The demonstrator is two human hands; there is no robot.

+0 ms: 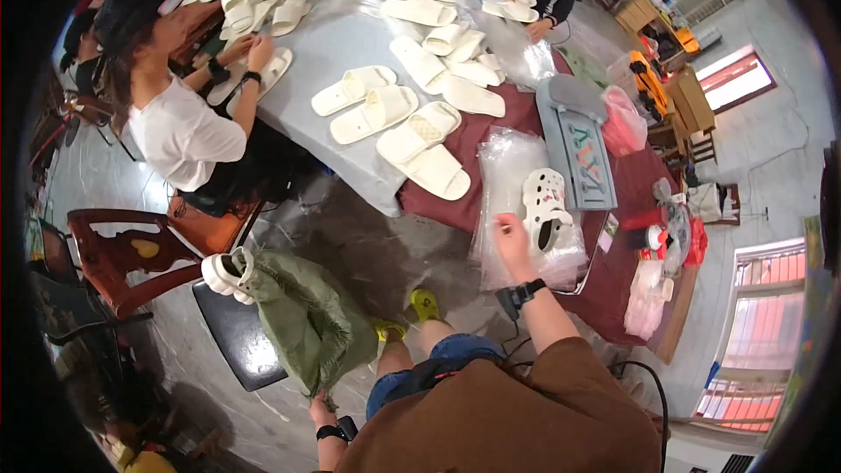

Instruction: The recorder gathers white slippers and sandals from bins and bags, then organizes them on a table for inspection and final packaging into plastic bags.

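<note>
My left hand (321, 405), low in the view, is closed on the gathered lower end of a dark green sack (320, 320). White clogs (229, 275) poke out at the sack's other end, over a black seat. My right hand (512, 243) is over a stack of clear plastic bags (508, 166) at the table's near edge. Its fingers are curled together, and whatever may be between them cannot be made out. Just right of that hand, a white clog with small charms (547, 206) lies on the bags.
Cream slippers (385, 114) lie across the grey-covered table (307, 61). A grey plastic stool (574, 140) rests beyond the bags, near a pink bag (624, 123). A person in white (188, 131) handles slippers at the left; others work across the table. A carved wooden chair (123, 254) stands left.
</note>
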